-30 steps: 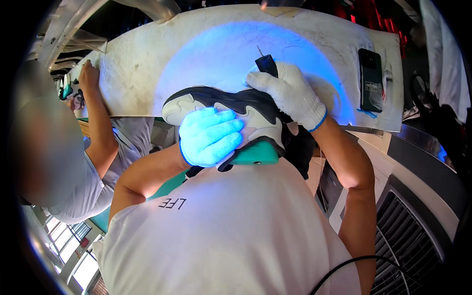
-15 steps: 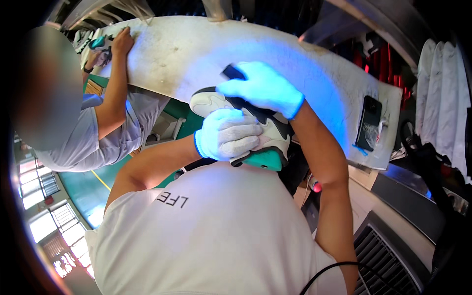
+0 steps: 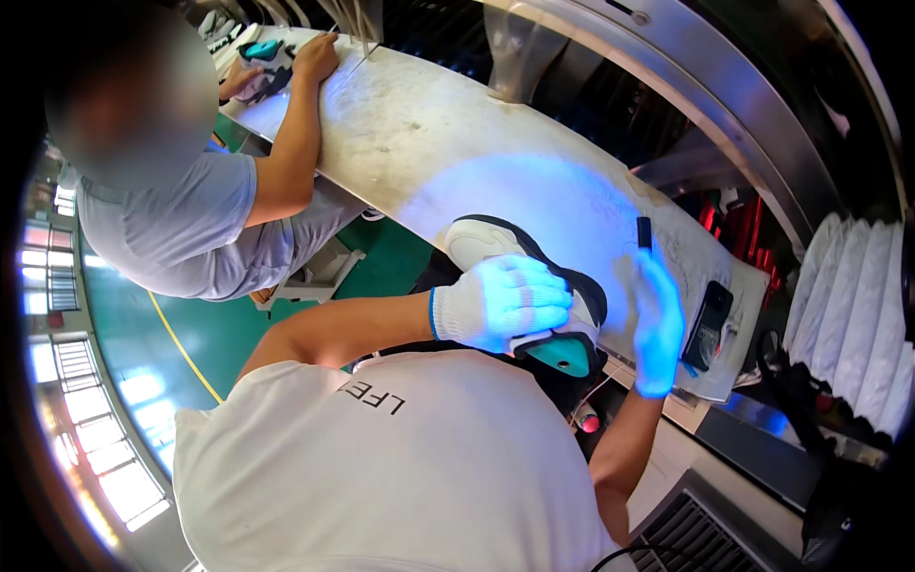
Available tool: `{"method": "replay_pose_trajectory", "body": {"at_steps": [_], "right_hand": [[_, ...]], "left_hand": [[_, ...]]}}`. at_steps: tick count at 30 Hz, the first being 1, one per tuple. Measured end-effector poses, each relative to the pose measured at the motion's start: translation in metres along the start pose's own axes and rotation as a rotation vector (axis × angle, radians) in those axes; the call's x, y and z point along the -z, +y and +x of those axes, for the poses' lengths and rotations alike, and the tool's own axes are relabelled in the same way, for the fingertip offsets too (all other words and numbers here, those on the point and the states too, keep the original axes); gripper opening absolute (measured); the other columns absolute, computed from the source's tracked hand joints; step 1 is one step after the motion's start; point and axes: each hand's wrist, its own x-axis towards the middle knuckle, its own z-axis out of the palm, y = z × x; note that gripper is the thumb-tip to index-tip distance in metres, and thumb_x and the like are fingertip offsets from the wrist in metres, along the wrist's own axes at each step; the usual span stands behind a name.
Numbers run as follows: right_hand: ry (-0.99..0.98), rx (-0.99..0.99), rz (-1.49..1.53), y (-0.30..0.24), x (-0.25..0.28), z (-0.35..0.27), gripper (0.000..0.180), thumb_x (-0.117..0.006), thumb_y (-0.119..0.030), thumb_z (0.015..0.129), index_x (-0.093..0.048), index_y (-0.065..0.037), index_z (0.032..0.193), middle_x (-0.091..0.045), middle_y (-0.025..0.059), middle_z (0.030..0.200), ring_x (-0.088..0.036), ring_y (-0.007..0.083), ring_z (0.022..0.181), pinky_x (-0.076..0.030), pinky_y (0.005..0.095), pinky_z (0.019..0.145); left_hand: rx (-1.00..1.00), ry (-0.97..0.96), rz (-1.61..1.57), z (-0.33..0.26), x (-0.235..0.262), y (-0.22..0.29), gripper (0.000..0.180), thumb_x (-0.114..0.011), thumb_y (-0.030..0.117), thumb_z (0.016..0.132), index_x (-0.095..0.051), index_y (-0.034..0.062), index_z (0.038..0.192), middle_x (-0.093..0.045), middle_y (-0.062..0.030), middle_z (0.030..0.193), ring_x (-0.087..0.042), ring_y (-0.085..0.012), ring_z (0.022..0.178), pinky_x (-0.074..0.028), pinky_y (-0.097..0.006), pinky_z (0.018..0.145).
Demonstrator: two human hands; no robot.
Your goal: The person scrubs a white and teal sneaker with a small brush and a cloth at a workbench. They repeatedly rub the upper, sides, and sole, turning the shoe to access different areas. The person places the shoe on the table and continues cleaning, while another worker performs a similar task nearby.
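Note:
A white and black sports shoe with a teal heel lies on its side at the near edge of the table, its toe pointing up and left. My left hand, in a white knit glove, is closed over the shoe's middle and hides part of it. To the right of the shoe, apart from it, my gloved right hand is raised and slightly blurred. A short black bar-shaped tool sticks out past its fingertips; its kind cannot be made out. Blue light falls on both gloves.
A worn white table runs across, with a black phone at its right end. At left a co-worker handles another shoe. White ribbed ducting stands at right; a metal machine frame spans the back.
My right hand has gone from over the shoe to its right side with the black tool. The shoe has turned, its dark edge facing up more; my left hand stays on it. The view has shifted.

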Motion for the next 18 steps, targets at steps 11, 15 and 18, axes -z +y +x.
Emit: {"method": "replay_pose_trajectory", "body": {"at_steps": [11,15,18], "right_hand": [[-0.194,0.013,-0.193,0.052,-0.041,0.003,0.100,-0.105,-0.015,0.071,-0.060,0.001,0.159,-0.061,0.0226,0.163,-0.050,0.0353,0.160,-0.043,0.0522,0.129],[-0.219,0.684,-0.643,0.055,-0.031,-0.016,0.096,-0.105,-0.027,0.075,-0.062,0.000,0.157,-0.061,0.0233,0.163,-0.047,0.0451,0.161,-0.043,0.0580,0.128],[-0.207,0.817,-0.762,0.072,-0.015,-0.044,0.100,-0.089,-0.064,0.089,-0.058,-0.004,0.162,-0.055,0.0232,0.169,-0.042,0.0500,0.163,-0.039,0.0613,0.130]], "left_hand": [[1.312,0.524,-1.179,-0.042,0.037,-0.058,0.068,-0.089,0.014,0.092,-0.064,0.0009,0.153,-0.068,-0.0125,0.149,-0.067,-0.0224,0.132,-0.053,-0.041,0.114],[1.085,0.477,-0.749,-0.022,0.036,-0.047,0.082,-0.100,0.023,0.081,-0.063,-0.0038,0.149,-0.069,-0.0130,0.146,-0.064,-0.0229,0.136,-0.052,-0.041,0.118],[0.876,0.274,-0.772,0.005,0.063,0.003,0.085,-0.102,0.017,0.080,-0.061,0.0000,0.152,-0.068,-0.0130,0.150,-0.064,-0.0215,0.139,-0.052,-0.041,0.121]]}}
